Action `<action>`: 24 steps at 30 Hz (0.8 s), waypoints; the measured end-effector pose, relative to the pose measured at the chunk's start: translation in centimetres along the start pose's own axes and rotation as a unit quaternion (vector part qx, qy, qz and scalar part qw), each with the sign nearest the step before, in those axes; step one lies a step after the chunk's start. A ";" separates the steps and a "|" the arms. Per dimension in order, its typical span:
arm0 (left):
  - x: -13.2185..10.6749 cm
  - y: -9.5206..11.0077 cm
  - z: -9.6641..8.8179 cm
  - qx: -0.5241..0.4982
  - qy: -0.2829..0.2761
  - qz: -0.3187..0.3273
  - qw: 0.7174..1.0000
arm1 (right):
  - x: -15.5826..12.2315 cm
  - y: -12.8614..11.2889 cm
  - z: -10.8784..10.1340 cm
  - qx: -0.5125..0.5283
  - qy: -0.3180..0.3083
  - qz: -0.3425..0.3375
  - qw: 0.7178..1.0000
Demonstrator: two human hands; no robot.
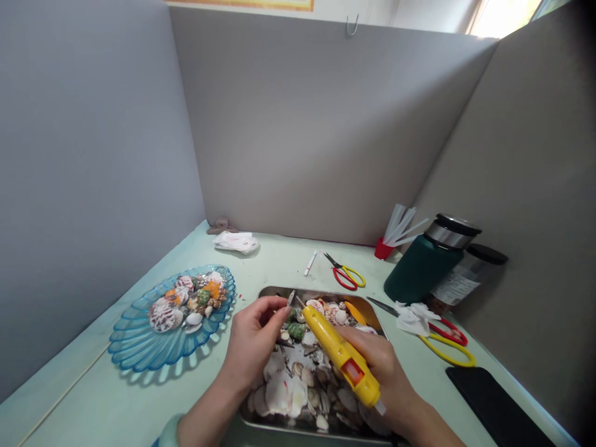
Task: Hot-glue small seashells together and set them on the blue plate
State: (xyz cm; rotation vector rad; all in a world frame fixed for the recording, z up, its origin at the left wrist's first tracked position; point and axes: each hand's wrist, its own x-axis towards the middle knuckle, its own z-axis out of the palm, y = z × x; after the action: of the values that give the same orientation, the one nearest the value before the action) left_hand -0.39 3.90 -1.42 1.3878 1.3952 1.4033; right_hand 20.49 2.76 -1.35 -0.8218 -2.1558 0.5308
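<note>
Held over the far left part of the metal tray (326,292): a small shell piece (291,298), just at the nozzle of the yellow glue gun (342,357). Left hand (254,341) curled, fingertips pinched shut on that piece. Right hand (379,366) wrapped tight around the gun's grip, near right. In the tray, heaped shells (284,391). Further left, a blue glass plate (139,354) with a smaller shell cluster (186,301).

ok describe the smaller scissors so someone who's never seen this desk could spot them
Start at the metal tray of shells in the middle of the table. Just past its far edge, right of a white pen, lie the small scissors. Unlike the bigger pair by the green flask, nothing covers them.
</note>
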 end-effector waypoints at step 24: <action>0.0 0.7 0.0 -0.083 -0.021 -0.032 0.996 | 0.0 0.3 0.3 0.016 0.007 0.013 1.000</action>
State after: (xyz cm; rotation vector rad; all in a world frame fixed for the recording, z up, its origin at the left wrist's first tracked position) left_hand -0.30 3.83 -0.72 1.2477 1.2547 1.4068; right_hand 20.45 2.95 -1.73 -0.8359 -2.1205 0.5696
